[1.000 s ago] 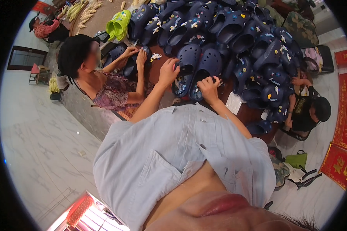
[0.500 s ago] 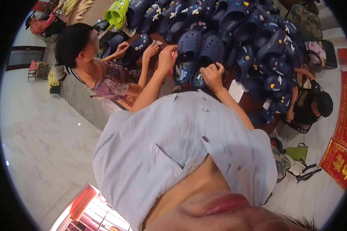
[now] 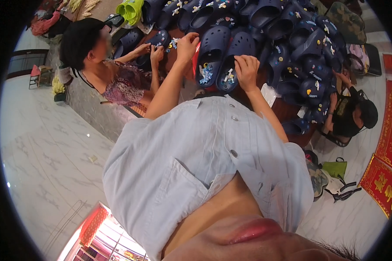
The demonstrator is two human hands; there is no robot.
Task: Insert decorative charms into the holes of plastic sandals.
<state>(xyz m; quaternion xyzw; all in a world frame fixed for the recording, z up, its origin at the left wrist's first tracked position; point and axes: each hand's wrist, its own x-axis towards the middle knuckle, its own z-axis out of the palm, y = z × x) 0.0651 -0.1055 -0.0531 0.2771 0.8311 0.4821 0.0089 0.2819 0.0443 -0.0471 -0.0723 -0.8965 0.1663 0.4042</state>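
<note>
Left hand: the left hand point(image 3: 187, 43) sits in the upper middle of the frame, at the end of a bare forearm rising from the pale shirt; its fingers are curled together at the left edge of a navy clog, beside a red strip, but what they pinch cannot be told.
Right hand: the right hand point(image 3: 247, 71) lies just right of it, fingers bent and pressed down on the toe of a second navy clog, thumb tucked toward the palm.
Left clog: the navy clog point(image 3: 211, 54) stands toe-down toward the wearer, with small coloured charms on its upper.
Right clog: the second navy clog point(image 3: 234, 58) lies touching the first, side by side, with a white charm near its toe just beside the right fingertips.
Pile: a heap of navy clogs point(image 3: 300, 39) fills the top and upper right of the frame on a dark surface point(image 3: 287, 111).
Green clogs: a pair of lime-green clogs point(image 3: 130, 9) lies at the top, left of the pile.
Other people: a seated person with dark hair point(image 3: 80, 41) at upper left has both hands on a clog; another person in black point(image 3: 353, 115) sits at the right edge.
Floor: pale marble floor point(image 3: 43, 156) at left.
</note>
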